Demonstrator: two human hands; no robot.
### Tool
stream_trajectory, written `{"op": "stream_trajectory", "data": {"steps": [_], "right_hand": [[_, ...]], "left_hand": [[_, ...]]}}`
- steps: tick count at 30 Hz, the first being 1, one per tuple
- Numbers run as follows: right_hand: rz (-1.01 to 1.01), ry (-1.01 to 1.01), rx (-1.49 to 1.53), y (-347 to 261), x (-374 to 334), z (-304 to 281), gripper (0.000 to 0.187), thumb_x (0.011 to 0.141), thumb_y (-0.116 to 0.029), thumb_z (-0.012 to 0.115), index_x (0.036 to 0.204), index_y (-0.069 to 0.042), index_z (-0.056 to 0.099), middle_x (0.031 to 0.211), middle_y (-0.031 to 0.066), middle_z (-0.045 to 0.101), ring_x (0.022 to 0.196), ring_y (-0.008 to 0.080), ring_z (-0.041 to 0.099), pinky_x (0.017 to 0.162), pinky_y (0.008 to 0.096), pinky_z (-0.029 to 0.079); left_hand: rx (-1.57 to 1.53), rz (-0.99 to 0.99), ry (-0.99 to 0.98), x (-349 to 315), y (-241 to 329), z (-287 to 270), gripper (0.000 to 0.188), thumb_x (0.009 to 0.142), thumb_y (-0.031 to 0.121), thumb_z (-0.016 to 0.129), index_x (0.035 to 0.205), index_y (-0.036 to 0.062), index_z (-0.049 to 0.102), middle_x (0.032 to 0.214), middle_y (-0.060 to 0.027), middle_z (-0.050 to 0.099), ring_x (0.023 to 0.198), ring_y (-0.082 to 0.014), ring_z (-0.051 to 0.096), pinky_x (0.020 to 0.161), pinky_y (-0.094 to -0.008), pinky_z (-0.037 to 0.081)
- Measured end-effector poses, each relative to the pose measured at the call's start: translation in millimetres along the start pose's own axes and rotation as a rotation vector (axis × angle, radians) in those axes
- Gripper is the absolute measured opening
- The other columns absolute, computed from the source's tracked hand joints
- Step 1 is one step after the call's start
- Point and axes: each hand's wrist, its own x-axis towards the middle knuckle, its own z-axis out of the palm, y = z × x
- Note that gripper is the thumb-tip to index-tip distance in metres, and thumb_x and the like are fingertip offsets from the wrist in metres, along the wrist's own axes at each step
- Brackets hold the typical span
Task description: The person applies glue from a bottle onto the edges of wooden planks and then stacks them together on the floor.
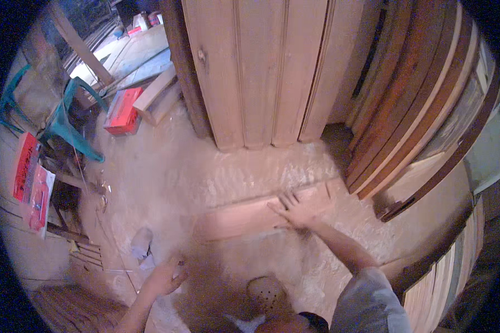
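A flat, pale wooden board [236,219] lies across the dusty floor in front of me. My right hand [297,212] rests on its right half, with the fingers apart. Lower and to the left, apart from the board, my left hand [169,276] is closed with its fingers curled. Something small and pale shows at those fingers, too blurred to name. Just beyond that hand lies a crumpled greyish piece [142,240], perhaps paper or cloth. A clog with small holes [269,295] shows below the board.
Tall grooved wooden panels [261,66] stand beyond the board. Several brown boards [411,105] lean at the right. At the left are a green plastic chair [72,130], a red box [123,111] beside a wooden piece [155,89], and another red package [26,166].
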Motion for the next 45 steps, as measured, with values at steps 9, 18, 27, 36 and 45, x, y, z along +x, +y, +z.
{"op": "stream_trajectory", "data": {"steps": [9, 18, 27, 36, 45], "right_hand": [[0.162, 0.044, -0.036, 111.9, 42.6, -2.8, 0.078, 0.086, -0.052, 0.053, 0.149, -0.021, 0.018, 0.149, 0.0285, 0.017, 0.135, 0.0504, 0.020, 0.111, 0.0574, 0.016], [0.513, 0.031, -0.042, 142.5, 59.9, -27.0, 0.080, 0.084, -0.050, 0.058, 0.148, -0.033, 0.014, 0.149, 0.0232, 0.023, 0.136, 0.0452, 0.023, 0.109, 0.0523, 0.027], [0.644, 1.134, 0.253, 186.5, 63.6, -125.2, 0.083, 0.073, -0.047, 0.073, 0.133, 0.000, 0.041, 0.133, 0.0271, 0.043, 0.122, 0.0420, 0.043, 0.105, 0.0445, 0.033], [0.591, 1.555, 0.962, 285.7, 76.2, -291.4, 0.093, 0.080, -0.071, 0.051, 0.121, 0.012, 0.051, 0.117, 0.0256, 0.059, 0.115, 0.0324, 0.053, 0.098, 0.0364, 0.039], [0.943, 1.420, 0.770, 277.2, 107.5, -274.1, 0.105, 0.077, -0.076, 0.047, 0.128, 0.015, 0.042, 0.131, 0.0314, 0.046, 0.127, 0.0380, 0.042, 0.105, 0.0388, 0.032]], "left_hand": [[-0.187, -0.185, 0.080, -109.7, -74.2, -1.9, 0.032, 0.085, 0.018, 0.066, 0.108, 0.0010, 0.053, 0.101, -0.0174, 0.060, 0.092, -0.0300, 0.061, 0.081, -0.0369, 0.049], [-0.285, -0.431, 0.150, -117.5, -59.8, -14.0, 0.024, 0.087, 0.014, 0.061, 0.105, 0.0001, 0.055, 0.093, -0.0137, 0.063, 0.084, -0.0224, 0.063, 0.076, -0.0341, 0.050], [-0.296, -0.258, 0.071, -82.2, -51.9, -28.0, 0.033, 0.086, 0.013, 0.061, 0.115, -0.0012, 0.053, 0.105, -0.0160, 0.061, 0.093, -0.0246, 0.061, 0.083, -0.0346, 0.048], [-0.397, 0.301, 1.050, 221.1, 78.9, -242.0, 0.063, 0.091, 0.044, 0.056, 0.128, -0.0056, 0.049, 0.129, -0.0202, 0.052, 0.121, -0.0263, 0.049, 0.101, -0.0324, 0.036], [-0.843, 0.281, 0.610, 363.1, 115.5, -263.5, 0.058, 0.087, 0.056, 0.054, 0.117, 0.0064, 0.058, 0.112, -0.0075, 0.061, 0.100, -0.0185, 0.056, 0.081, -0.0305, 0.044]]}}
